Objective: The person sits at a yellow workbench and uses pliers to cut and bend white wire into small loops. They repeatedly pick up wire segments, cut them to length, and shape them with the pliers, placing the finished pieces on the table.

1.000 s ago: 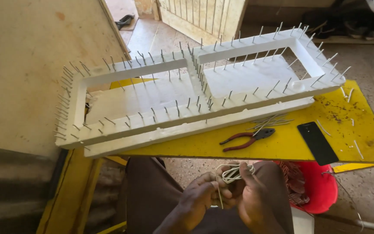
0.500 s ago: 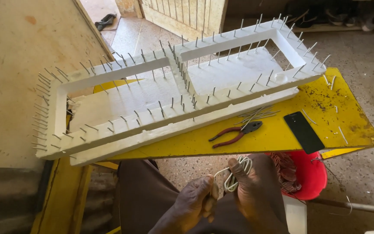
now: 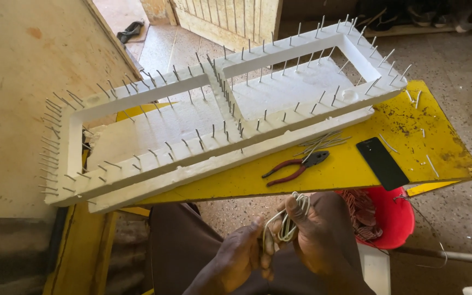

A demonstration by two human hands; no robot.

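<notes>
Over my lap, my left hand (image 3: 236, 257) and my right hand (image 3: 315, 240) meet around a small coil of pale wire (image 3: 290, 218). The right fingers hold the loops; the left thumb and fingers pinch the lower end of the coil. Just beyond my hands lies a yellow board (image 3: 356, 164) that carries a long white foam frame (image 3: 219, 114) studded with upright nails. Red-handled pliers (image 3: 296, 166) and a bundle of loose nails (image 3: 323, 143) rest on the board in front of my right hand.
A black phone (image 3: 382, 163) lies on the board's right part, with a few stray nails near it. A red bucket (image 3: 394, 218) with reddish cord stands under the board's right end. A wooden wall panel (image 3: 23, 71) is on the left, concrete floor on the right.
The view has dropped and shifted slightly left. My hands have turned the wire coil a little and lifted it; the frame, pliers and phone stay where they were.
</notes>
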